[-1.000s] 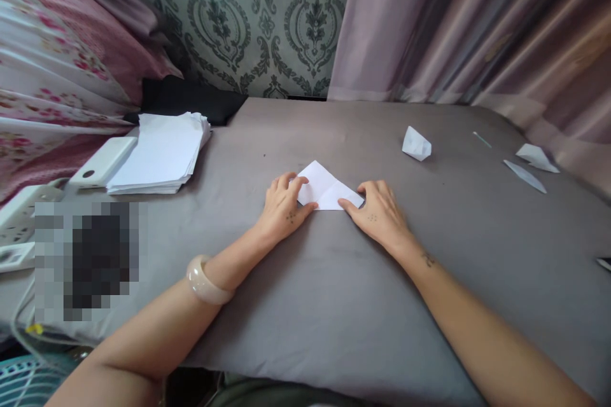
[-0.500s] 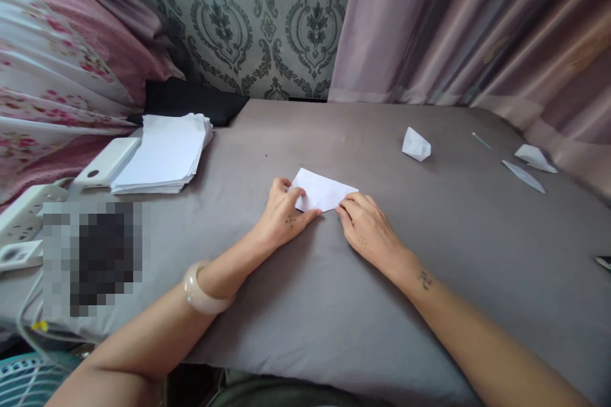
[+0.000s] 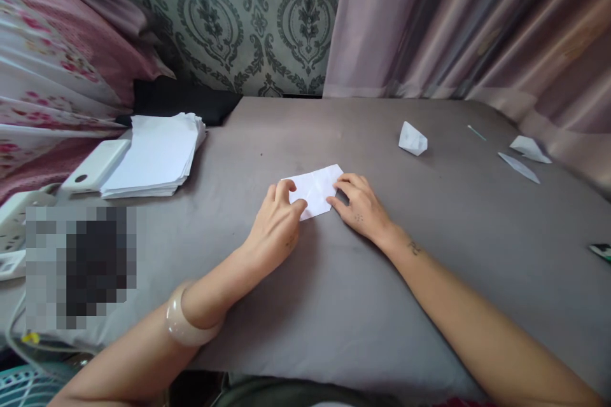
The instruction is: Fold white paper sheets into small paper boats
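Observation:
A folded sheet of white paper (image 3: 316, 189) lies on the grey cloth between my two hands, with a crease showing near its middle. My left hand (image 3: 275, 222) grips its left end, thumb and curled fingers on the paper. At the right end, my right hand (image 3: 359, 203) has its thumb and fingertips on the edge, with a gap between thumb and index finger. The undersides of the fingers are hidden.
A stack of white paper (image 3: 147, 156) lies at the left beside a white box-shaped device (image 3: 95, 165) and a power strip (image 3: 14, 219). Folded paper pieces (image 3: 413, 138) (image 3: 529, 148), a flat paper sliver (image 3: 519, 167) and a thin stick (image 3: 476, 133) rest at the right.
The folded paper has turned, its right end now higher and its outline different. My left hand has shifted slightly left and down; my right hand has moved up along the paper's right end.

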`<state>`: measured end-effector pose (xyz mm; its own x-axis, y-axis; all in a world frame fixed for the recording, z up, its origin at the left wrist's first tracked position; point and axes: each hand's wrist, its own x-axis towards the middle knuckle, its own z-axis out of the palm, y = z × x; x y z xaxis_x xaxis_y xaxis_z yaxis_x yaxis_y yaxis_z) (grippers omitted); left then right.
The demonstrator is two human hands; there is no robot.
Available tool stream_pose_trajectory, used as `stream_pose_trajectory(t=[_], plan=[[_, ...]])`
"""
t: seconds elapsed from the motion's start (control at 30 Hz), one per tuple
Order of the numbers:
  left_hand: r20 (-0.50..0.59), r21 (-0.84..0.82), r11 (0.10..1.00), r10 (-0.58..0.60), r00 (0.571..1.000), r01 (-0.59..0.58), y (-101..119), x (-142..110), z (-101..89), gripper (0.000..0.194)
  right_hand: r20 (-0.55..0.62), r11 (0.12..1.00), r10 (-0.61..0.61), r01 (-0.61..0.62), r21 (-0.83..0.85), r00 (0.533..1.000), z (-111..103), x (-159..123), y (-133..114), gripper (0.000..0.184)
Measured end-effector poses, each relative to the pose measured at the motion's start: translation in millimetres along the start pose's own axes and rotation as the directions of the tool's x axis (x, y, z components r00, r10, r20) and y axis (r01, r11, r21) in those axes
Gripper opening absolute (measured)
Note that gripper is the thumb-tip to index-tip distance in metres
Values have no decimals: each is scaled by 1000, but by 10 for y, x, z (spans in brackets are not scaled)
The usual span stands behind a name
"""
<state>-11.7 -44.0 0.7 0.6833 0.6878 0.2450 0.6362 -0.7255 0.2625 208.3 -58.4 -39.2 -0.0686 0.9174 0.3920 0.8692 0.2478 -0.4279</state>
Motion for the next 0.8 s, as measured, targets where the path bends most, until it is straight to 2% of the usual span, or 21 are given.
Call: stream_pose_trajectory(t=[0.1,0.2,0.3,0.43,0.57,0.73,0.8], plan=[[93,93,994,50,994,-58,-22,79,-69,30,28,998,-57,56,36,998,-17,8,-47,9],[216,4,991,128,968,-132,-82,114,-130,38,91,993,-107,102,66,990,-45,2,-85,16],[265,-59,990,140,954,-129,-180,117,-179,44,134,990,-140,136,34,981,-92,-30,-122,24],[271,-36,982,189,944,-186,-318,133,-176,52,187,989,-143,149,-22,972,-166,-96,-190,37],[242,-21,965,260,935,-263,-356,170,-118,50,212,992,-128,126,24,969,-195,-143,-214,42],[169,-46,963,268,948,-264,-294,190,-75,38,153,983,-178,168,79,972,-131,-156,-120,41],[173,-37,960,279,945,-277,-288,205,-59,35,126,982,-184,176,69,975,-87,-137,-72,39]])
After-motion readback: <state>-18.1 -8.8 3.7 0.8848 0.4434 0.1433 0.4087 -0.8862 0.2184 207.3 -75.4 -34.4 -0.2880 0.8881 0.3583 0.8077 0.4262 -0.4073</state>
